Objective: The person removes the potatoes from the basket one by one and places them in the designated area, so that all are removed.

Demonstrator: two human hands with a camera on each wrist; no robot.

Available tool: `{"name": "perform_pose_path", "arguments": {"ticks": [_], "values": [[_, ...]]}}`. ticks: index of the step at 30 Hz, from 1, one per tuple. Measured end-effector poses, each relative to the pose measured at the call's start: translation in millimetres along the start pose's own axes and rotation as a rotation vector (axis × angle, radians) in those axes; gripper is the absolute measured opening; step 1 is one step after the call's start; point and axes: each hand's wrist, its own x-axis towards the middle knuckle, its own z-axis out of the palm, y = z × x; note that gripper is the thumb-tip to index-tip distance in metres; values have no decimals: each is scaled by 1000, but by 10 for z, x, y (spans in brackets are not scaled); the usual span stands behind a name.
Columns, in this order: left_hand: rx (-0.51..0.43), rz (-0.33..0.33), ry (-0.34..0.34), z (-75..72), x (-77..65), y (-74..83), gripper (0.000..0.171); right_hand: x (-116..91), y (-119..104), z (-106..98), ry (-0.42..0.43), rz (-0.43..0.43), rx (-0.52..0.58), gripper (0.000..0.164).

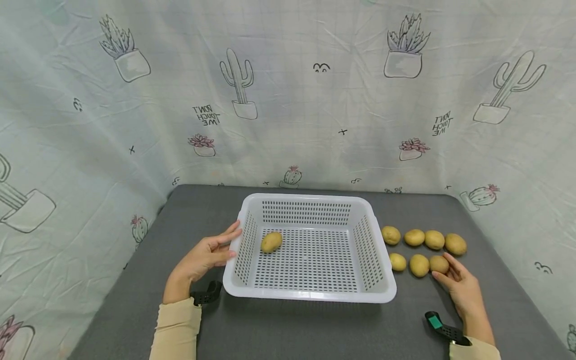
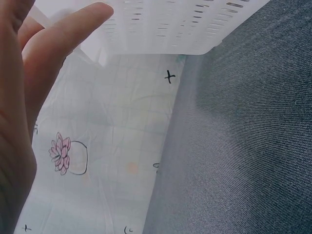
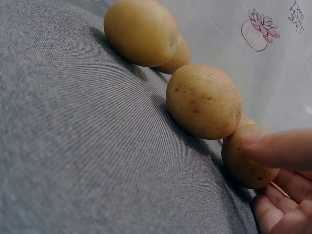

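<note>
A white perforated plastic basket (image 1: 310,296) stands mid-table, with one potato (image 1: 271,242) on its floor toward the left. My left hand (image 1: 204,257) touches the basket's left rim, fingers fairly straight; in the left wrist view its thumb (image 2: 73,36) extends beside the basket wall (image 2: 161,34). On the right, my right hand (image 1: 461,287) has thumb and fingers on opposite sides of a potato (image 1: 439,264), the rightmost of the front row. The right wrist view shows the thumb (image 3: 282,148) against that potato (image 3: 246,163), which sits low at the cloth; other fingers are partly hidden behind it.
Beside the basket's right side lie two rows of potatoes, a back row (image 1: 414,237) of several and a front row including another potato (image 1: 419,265). Grey cloth (image 1: 288,330) covers the table. A cactus-printed curtain (image 1: 288,100) hangs behind and at both sides.
</note>
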Motion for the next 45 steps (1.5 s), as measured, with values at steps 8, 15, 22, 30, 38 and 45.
{"name": "perform_pose_path", "arguments": {"ticks": [8,15,22,30,38,45], "values": [[2,30,-14,-15,-8,-31,66,-34,-127,-24,92,31,173,73],[6,10,-19,-11,2,-10,65,-205,-516,3,115,-123,24,67],[8,20,-32,-23,13,0,64,-400,-910,134,-8,-375,186,59],[6,39,-35,-17,-9,-32,62,-483,-1331,287,-187,-532,228,52],[8,36,-40,-17,-23,-18,63,-375,-1868,534,-378,-587,307,44],[10,32,-25,-20,-6,-27,62,-171,-2271,970,-533,-571,256,42]]}}
